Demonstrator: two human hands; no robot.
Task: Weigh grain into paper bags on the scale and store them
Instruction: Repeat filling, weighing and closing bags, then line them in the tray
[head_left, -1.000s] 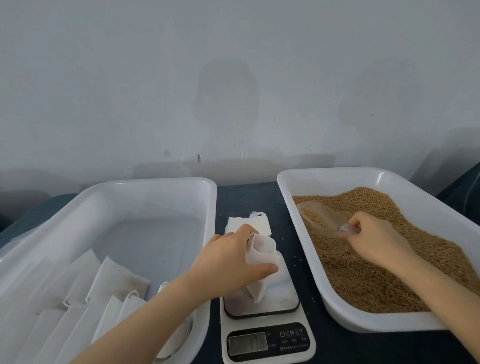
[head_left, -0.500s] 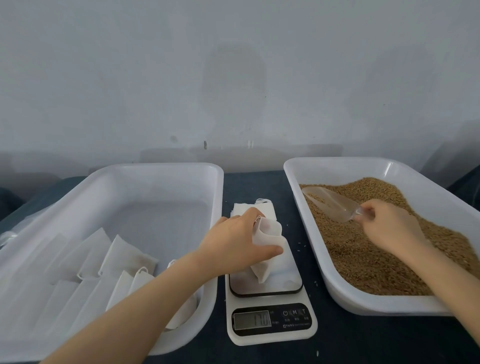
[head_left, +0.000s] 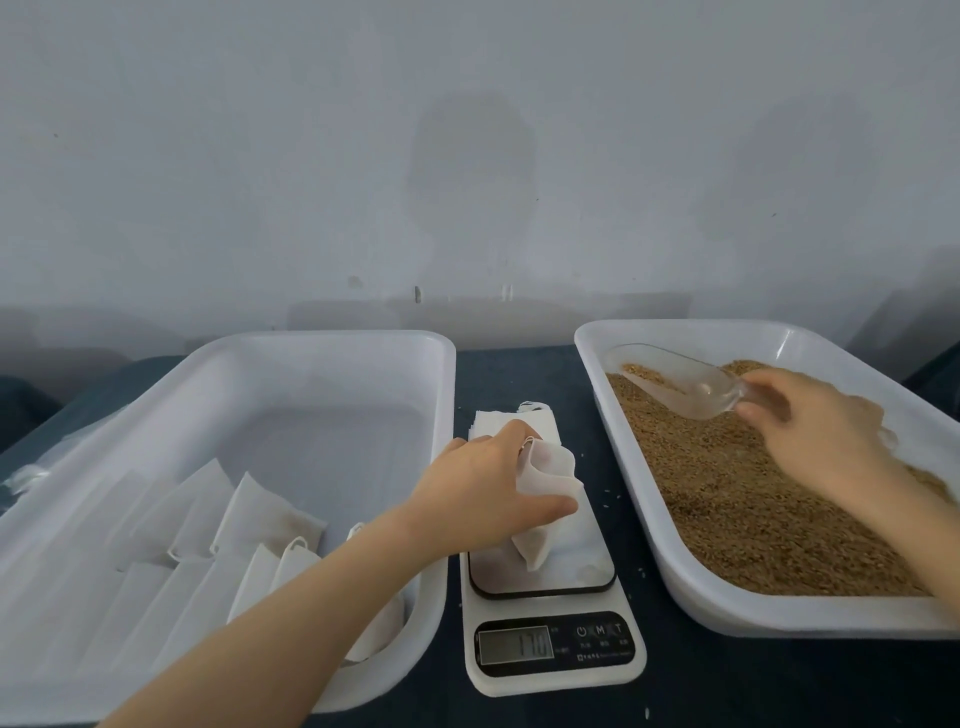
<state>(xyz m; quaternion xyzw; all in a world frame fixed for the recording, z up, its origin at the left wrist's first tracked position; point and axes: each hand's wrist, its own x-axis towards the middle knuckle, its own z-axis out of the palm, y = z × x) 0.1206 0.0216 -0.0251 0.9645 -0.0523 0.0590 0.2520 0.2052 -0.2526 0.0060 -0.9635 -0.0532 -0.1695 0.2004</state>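
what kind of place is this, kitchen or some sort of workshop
Likely a small packing bench rather than a kitchen: a digital scale sits between a grain tray and a tray of paper bags, on a dark table against a bare wall.

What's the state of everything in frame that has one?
scale: on, digits showing
bag: standing on the scale, mouth open
left hand: holds the bag's mouth open
grain tray: well filled
scoop: above the grain tray, partly loaded
right hand: grips the scoop's handle
left tray: flat bags at near end
spare bags: stacked behind the scale
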